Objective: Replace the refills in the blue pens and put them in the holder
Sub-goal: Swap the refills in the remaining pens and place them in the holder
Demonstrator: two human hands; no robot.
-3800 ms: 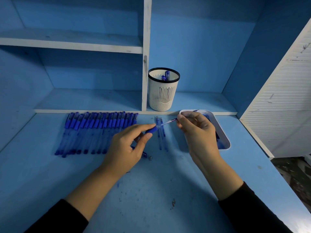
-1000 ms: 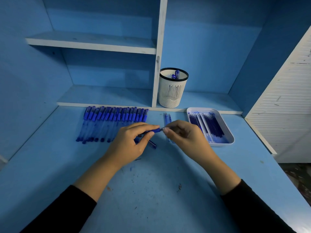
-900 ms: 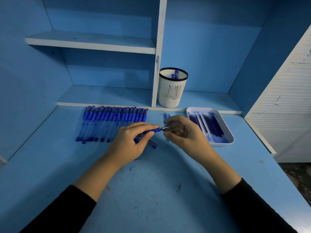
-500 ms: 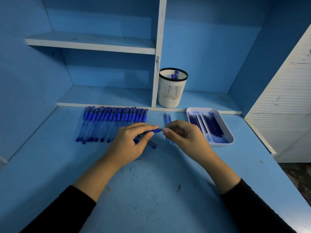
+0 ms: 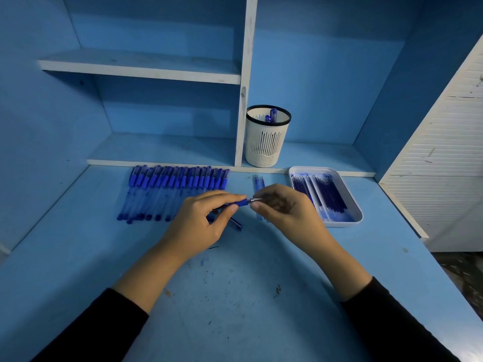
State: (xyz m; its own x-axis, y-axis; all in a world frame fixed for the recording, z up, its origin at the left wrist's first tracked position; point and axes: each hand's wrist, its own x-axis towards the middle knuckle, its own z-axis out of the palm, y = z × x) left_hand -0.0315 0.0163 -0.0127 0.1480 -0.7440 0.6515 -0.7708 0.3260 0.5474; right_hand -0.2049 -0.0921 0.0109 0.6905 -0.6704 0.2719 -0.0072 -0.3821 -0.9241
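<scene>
My left hand (image 5: 201, 220) grips a blue pen (image 5: 240, 203) by its barrel, held level above the desk with the point to the right. My right hand (image 5: 285, 209) pinches the pen's metal tip (image 5: 257, 199) between thumb and forefinger. A row of several blue pens (image 5: 172, 192) lies on the desk to the left. The white mesh holder (image 5: 266, 142) stands on the low shelf behind, with two or three pens in it. A white tray (image 5: 358, 218) of refills sits to the right.
A few loose refills (image 5: 258, 180) lie on the desk behind my right hand. A dark blue pen part (image 5: 235, 224) lies under my left hand. A white upright divider (image 5: 244, 100) stands left of the holder. A white slatted panel (image 5: 444, 165) borders the desk's right side.
Earlier my right hand held a refill drawn out to the right of the barrel. Since then the hands have closed together, and my right fingers have shifted slightly at the pen's tip.
</scene>
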